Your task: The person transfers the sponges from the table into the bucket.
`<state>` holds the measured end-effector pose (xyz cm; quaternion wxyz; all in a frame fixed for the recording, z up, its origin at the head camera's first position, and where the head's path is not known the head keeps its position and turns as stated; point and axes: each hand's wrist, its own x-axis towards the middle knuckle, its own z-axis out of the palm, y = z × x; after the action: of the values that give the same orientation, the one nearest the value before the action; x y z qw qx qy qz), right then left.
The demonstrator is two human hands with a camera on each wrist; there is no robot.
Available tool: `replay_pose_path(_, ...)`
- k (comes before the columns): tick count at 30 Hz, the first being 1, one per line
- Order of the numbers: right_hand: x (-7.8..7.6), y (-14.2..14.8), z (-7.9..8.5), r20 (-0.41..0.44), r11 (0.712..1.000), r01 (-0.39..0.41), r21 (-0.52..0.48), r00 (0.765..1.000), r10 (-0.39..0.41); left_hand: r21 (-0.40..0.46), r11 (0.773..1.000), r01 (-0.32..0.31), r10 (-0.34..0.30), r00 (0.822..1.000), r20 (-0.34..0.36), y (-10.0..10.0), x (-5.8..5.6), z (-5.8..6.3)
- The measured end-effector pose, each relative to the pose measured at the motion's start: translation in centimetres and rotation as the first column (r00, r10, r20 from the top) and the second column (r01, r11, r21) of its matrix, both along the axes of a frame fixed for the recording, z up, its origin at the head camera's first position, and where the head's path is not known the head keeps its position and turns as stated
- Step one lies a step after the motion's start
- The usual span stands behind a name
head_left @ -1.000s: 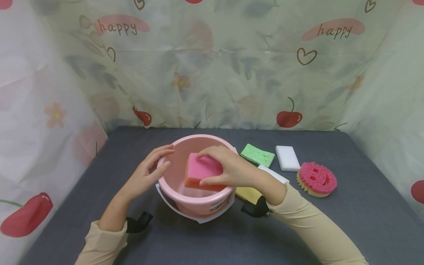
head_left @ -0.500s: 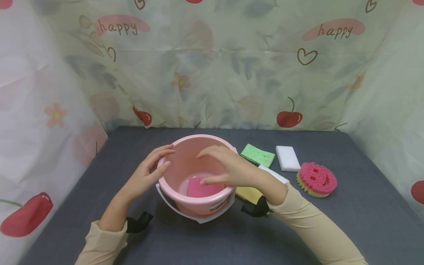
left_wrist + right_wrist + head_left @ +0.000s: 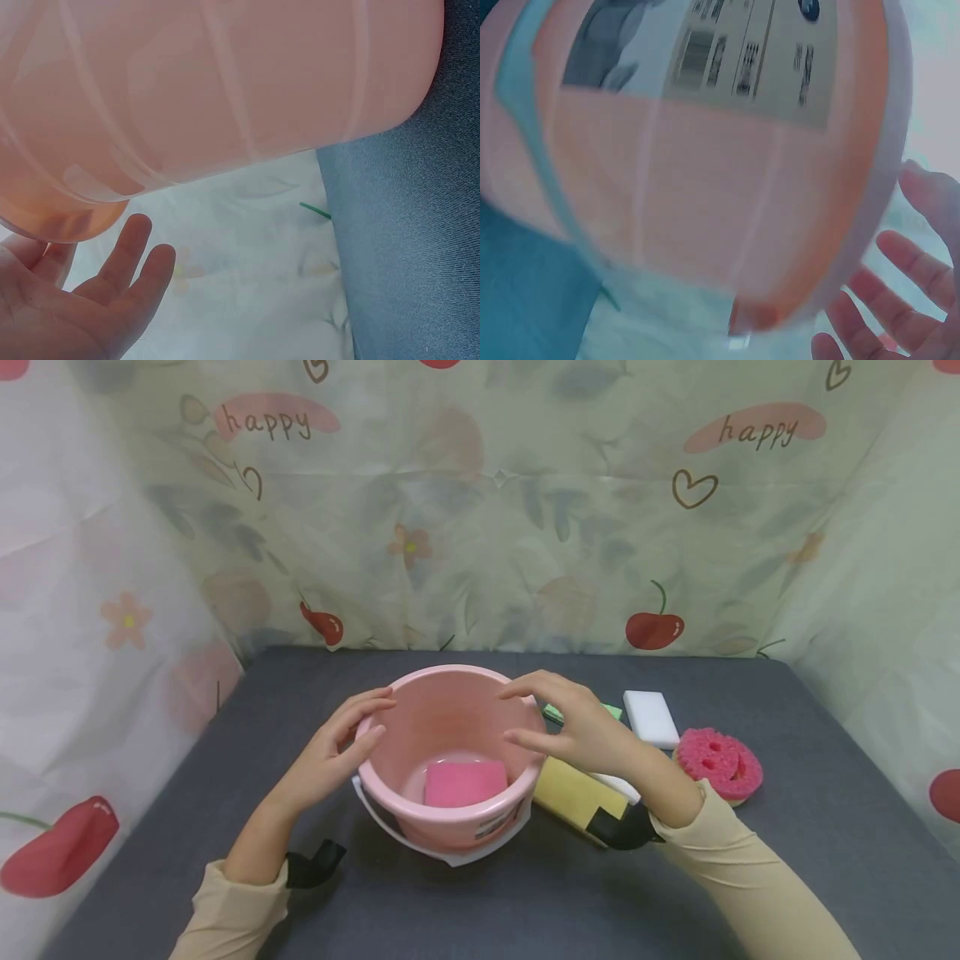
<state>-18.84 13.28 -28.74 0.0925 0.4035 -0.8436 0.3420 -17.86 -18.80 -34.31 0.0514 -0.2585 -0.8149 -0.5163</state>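
A pink bucket [image 3: 442,833] stands on the dark table with its white handle hanging down in front. Flat on the bucket's floor lies a pink sponge [image 3: 465,783], its upper face showing. My left hand [image 3: 330,752] rests at the left rim, thumb and fingertips reaching over the edge. In the left wrist view, two relaxed fingers [image 3: 127,255] are outside the bucket. My right hand [image 3: 581,727] hovers at the right rim with fingers spread and holds nothing. The right wrist view shows its fingers [image 3: 889,307] beside the rim and the label [image 3: 705,60] on the bucket's side.
Right of the bucket lie a yellow sponge [image 3: 573,792], a white block [image 3: 618,785] partly covered by the forearm, and a green sponge [image 3: 552,713] mostly behind my right hand. Farther right are another white block [image 3: 651,718] and a round pink smiley sponge [image 3: 720,764]. Patterned curtains enclose the table.
My right hand has let go of the pink sponge, which has dropped to the bucket's floor. That hand has then drawn back rightward to the rim. The left hand stays where it was.
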Motion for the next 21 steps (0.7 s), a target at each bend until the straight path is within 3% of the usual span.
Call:
replay_pose_path(11,-0.8,4.9,-1.3,-0.009,0.983,0.184,0.017,0.983,-0.184,0.005,1.000,0.001,-0.001,1.000,-0.008,0.0,0.0,0.0)
replay_pose_path(21,-1.3,9.2,-2.3,0.000,0.928,0.345,0.140,0.937,-0.348,-0.002,1.000,-0.001,0.001,1.000,0.003,0.0,0.0,0.0)
